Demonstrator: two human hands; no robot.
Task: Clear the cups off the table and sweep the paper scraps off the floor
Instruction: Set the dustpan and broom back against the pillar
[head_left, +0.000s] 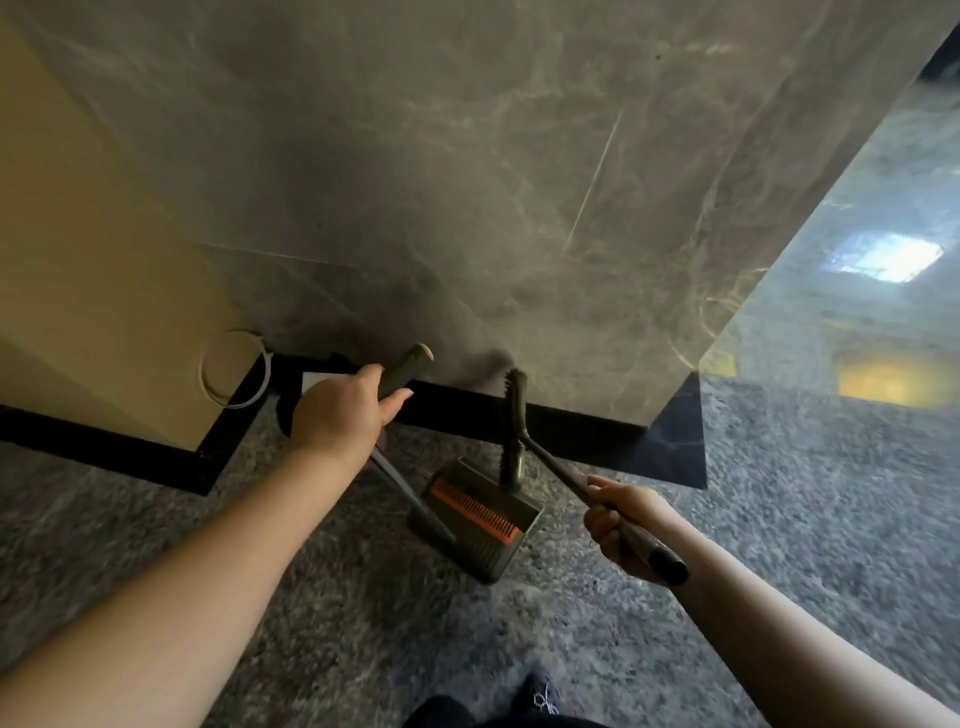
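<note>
Dustpan (475, 519): dark olive, long-handled, pan resting on the speckled grey floor (311, 597) just in front of the black baseboard; an orange comb strip (475, 510) runs across its mouth. Its handle (402, 375) slants up and left, dark grip at top. Broom (515, 434): same dark olive, head tilted upright above the pan's far edge, shaft slanting down and right. No cups or paper scraps visible.

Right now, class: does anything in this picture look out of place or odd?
Nothing stands out. The left hand grips the dustpan handle, the right hand grips the broom handle. No paper scraps show on the floor.
</note>
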